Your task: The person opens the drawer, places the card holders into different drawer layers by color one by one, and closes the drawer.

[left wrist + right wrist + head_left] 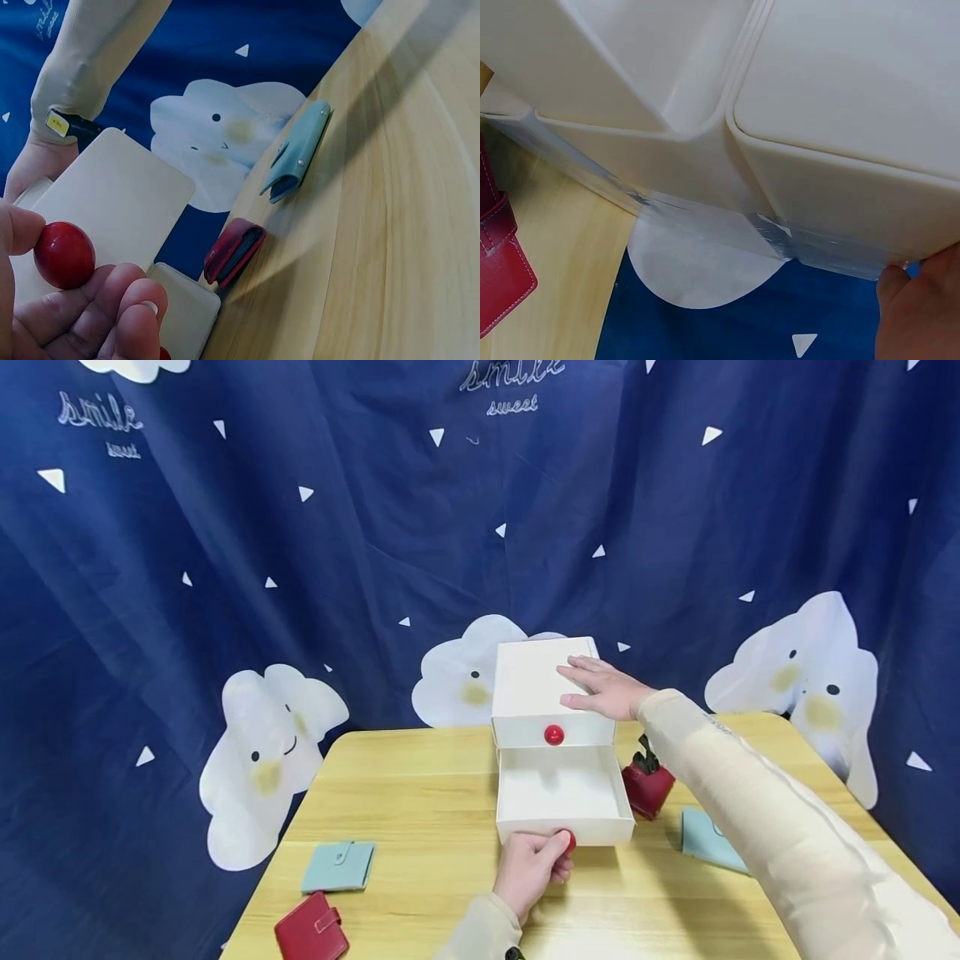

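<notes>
A white drawer box (543, 677) with red knobs stands on the table, and its lower drawer (603, 832) is pulled out toward me. At the drawer's front, my left hand (528, 868) pinches the red knob (64, 255) between thumb and fingers. My right hand (603, 687) rests on top of the box, near its right edge, with the fingers spread and straight. Only part of the right hand (922, 311) shows in the right wrist view, beside the box. The upper drawer, with its own red knob (554, 735), is closed.
Right of the box stands a dark red wallet (647, 789) with a black part on top, and a light blue wallet (708, 839) lies partly behind the right sleeve. At the left lie another light blue wallet (337, 866) and a red wallet (309, 931). A blue curtain (375, 527) hangs behind the table.
</notes>
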`<state>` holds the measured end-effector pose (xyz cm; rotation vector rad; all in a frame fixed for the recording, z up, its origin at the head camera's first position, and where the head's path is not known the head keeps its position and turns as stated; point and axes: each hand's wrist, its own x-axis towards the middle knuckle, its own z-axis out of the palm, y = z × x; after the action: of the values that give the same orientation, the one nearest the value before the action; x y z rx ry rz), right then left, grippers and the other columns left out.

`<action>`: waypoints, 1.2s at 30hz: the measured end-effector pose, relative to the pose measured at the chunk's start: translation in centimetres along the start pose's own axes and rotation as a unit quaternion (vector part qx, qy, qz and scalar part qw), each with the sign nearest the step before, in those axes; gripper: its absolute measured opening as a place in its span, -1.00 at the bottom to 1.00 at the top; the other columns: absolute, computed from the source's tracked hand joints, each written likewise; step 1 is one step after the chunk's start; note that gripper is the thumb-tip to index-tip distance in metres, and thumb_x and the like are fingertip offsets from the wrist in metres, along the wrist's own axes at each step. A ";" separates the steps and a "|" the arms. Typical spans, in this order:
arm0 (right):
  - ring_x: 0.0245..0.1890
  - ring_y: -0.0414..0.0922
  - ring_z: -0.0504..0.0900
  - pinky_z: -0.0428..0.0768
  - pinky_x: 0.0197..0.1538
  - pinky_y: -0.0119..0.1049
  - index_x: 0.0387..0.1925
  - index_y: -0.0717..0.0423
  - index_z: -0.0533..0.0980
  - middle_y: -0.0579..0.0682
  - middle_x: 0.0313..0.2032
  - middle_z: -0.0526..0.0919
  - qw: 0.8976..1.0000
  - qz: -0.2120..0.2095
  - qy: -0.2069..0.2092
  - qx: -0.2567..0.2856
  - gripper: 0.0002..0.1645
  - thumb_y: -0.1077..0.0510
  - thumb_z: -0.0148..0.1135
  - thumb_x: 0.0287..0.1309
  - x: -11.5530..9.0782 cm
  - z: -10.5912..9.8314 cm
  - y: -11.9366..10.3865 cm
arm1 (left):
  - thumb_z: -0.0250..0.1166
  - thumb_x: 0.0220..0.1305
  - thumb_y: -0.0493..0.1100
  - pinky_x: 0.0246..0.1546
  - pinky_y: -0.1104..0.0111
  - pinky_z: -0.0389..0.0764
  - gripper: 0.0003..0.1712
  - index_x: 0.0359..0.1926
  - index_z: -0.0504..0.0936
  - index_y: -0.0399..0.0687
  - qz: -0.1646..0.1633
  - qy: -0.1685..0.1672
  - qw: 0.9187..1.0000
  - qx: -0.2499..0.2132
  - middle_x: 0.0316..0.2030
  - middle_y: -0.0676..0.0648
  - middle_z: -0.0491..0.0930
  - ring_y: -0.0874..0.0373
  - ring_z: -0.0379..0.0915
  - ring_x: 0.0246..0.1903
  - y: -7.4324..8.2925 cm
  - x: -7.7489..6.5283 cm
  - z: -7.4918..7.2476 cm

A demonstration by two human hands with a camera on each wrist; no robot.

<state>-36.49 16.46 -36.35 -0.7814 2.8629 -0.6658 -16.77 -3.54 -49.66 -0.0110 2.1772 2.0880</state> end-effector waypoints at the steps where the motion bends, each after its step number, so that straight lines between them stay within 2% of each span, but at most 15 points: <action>1: 0.48 0.05 -0.23 -0.13 0.39 0.24 0.49 -0.16 0.06 0.00 0.51 -0.11 1.000 0.000 0.000 0.000 -0.05 -0.47 -0.04 0.20 0.0 0.0 0.0 | 0.34 0.20 0.01 -0.57 0.43 0.61 -0.62 -0.53 0.75 -0.23 -0.001 -0.002 1.000 -0.001 -0.64 -0.08 0.64 0.21 0.54 -0.66 0.0 -0.1 0.0; 11: 0.48 0.00 -0.22 -0.11 0.41 0.18 0.48 -0.19 0.08 -0.05 0.50 -0.10 1.000 -0.002 0.009 0.008 -0.05 -0.49 -0.03 0.17 0.3 -0.2 0.2 | 0.33 0.22 -0.01 -0.56 0.45 0.60 -0.55 -0.44 0.72 -0.42 -0.001 -0.019 1.000 -0.010 -0.64 -0.09 0.64 0.23 0.54 -0.66 -0.1 -1.4 -0.2; 15: 0.48 0.01 -0.23 -0.12 0.41 0.18 0.48 -0.18 0.08 -0.04 0.50 -0.10 1.000 -0.003 0.008 0.011 -0.06 -0.47 -0.02 0.19 0.4 -0.2 0.2 | 0.31 0.24 -0.04 -0.58 0.45 0.59 -0.56 -0.43 0.71 -0.43 0.004 -0.022 1.000 -0.012 -0.64 -0.10 0.64 0.24 0.53 -0.67 -0.8 -1.5 -0.1; 22: 0.48 0.05 -0.23 -0.14 0.40 0.22 0.48 -0.13 0.08 0.00 0.50 -0.11 1.000 -0.005 0.002 0.017 -0.07 -0.44 -0.01 0.21 0.2 -0.3 0.1 | 0.32 0.22 -0.09 -0.57 0.46 0.60 -0.60 -0.40 0.70 -0.46 -0.010 -0.028 0.999 -0.030 -0.63 -0.10 0.63 0.24 0.52 -0.67 -1.9 -1.5 0.0; 36: 0.48 0.05 -0.23 -0.15 0.39 0.23 0.48 -0.15 0.08 -0.02 0.51 -0.11 1.000 -0.003 0.005 0.018 -0.05 -0.47 -0.02 0.19 0.1 0.2 0.4 | 0.30 0.26 -0.06 -0.54 0.43 0.61 -0.57 -0.37 0.68 -0.47 -0.023 -0.040 0.998 -0.032 -0.58 -0.14 0.65 0.20 0.53 -0.63 -2.1 -1.9 -0.1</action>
<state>-36.76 16.62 -36.67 -0.7853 2.8504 -0.7234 -14.70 -3.94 -51.61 0.0165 2.0457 2.0944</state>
